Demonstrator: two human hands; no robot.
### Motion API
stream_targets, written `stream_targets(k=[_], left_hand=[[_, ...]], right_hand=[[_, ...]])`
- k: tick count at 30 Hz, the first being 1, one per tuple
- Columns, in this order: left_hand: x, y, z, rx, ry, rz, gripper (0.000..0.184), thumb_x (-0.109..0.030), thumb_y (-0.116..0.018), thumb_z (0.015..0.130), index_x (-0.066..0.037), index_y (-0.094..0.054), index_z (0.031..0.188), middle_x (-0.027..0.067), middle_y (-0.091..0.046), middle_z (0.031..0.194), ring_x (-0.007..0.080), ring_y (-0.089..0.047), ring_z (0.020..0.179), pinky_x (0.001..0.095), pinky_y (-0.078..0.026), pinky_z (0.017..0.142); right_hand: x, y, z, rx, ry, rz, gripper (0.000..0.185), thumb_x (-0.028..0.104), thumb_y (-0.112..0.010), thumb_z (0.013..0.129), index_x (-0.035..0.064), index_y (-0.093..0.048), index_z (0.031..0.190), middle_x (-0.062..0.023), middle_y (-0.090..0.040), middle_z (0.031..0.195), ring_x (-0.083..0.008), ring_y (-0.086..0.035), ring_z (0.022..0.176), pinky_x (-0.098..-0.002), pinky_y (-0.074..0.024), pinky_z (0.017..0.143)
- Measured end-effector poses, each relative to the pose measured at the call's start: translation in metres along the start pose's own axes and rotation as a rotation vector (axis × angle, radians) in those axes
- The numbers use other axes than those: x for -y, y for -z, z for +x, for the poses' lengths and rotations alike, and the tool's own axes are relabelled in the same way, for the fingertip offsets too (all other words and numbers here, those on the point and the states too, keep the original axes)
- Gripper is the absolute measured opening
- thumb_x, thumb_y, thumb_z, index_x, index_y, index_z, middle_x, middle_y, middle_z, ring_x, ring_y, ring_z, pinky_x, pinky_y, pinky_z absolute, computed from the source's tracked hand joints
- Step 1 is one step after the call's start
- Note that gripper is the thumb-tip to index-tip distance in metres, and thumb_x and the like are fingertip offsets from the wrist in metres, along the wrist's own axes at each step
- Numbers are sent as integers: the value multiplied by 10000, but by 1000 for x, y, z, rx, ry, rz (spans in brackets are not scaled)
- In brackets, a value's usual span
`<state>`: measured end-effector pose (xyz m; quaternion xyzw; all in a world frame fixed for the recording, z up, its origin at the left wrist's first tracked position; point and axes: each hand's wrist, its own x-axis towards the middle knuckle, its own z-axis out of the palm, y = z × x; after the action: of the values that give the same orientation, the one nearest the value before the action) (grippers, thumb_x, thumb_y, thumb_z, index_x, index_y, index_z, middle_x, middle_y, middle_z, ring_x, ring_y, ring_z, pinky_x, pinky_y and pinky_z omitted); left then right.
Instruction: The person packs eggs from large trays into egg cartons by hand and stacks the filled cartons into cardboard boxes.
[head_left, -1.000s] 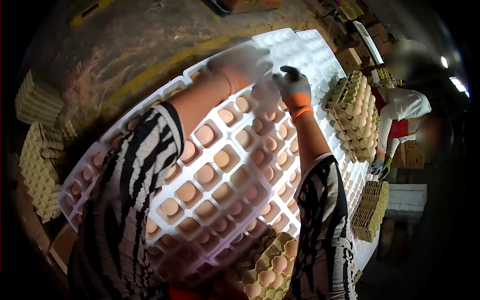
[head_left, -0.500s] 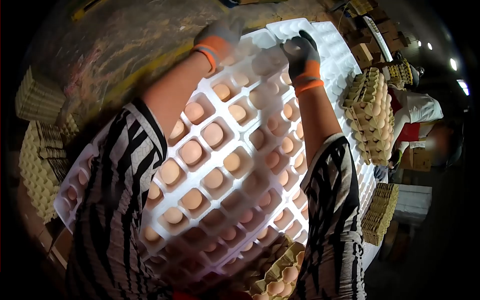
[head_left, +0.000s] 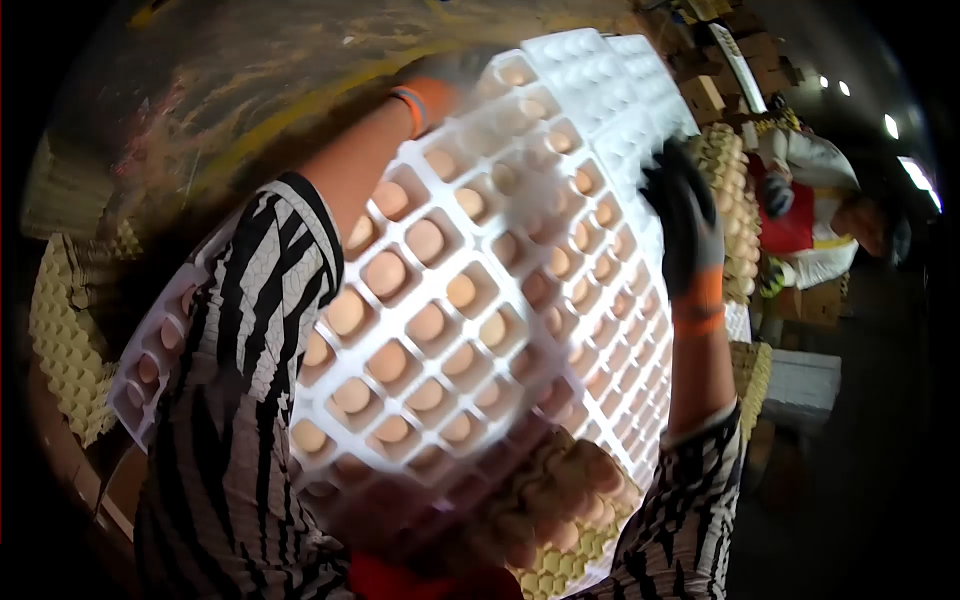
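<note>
White foam trays (head_left: 470,243) with square cells, many holding brown eggs (head_left: 425,240), spread before me. My left hand (head_left: 455,80), gloved in grey and orange, is blurred at the trays' far left edge; its fingers are smeared by motion. My right hand (head_left: 685,205), in a dark grey glove with an orange cuff, has its fingers spread and holds nothing. It is over the right part of the trays, near the stacked egg cartons (head_left: 735,190). Below, close to my body, egg-filled pulp cartons (head_left: 575,495) are partly blurred.
Empty white foam trays (head_left: 590,75) lie at the far end. Pulp carton stacks (head_left: 75,345) stand at the left. A person in a white top and red apron (head_left: 800,220) is at the right, near a white box (head_left: 800,380) and brown boxes (head_left: 705,95).
My right hand has moved right and down from the far trays, and its fingers have spread. My left hand remains near the far left edge. The other person has turned and leans closer.
</note>
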<state>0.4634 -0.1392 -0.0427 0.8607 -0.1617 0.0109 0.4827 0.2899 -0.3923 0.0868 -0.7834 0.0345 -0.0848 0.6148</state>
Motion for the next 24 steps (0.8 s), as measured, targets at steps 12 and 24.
stream_targets(k=[12, 24], left_hand=[[-144, 7, -185, 464, -393, -265, 379, -275, -610, 929, -64, -593, 1243, 135, -627, 1217, 245, -618, 1079, 338, -468, 949], [-243, 78, -469, 727, -622, 34, 546, -236, -800, 701, -114, -604, 1195, 102, -603, 1115, 285, -577, 991, 399, -470, 848]], right_hand=[[90, 80, -409, -477, -392, -309, 455, 72, -539, 942, -4, -446, 1380, -130, -540, 1332, -214, -589, 1114, -323, -494, 894], [86, 18, -552, -366, -368, -324, 432, -17, -595, 847, 21, -562, 1275, -87, -622, 1168, -128, -615, 900, -269, -498, 815]])
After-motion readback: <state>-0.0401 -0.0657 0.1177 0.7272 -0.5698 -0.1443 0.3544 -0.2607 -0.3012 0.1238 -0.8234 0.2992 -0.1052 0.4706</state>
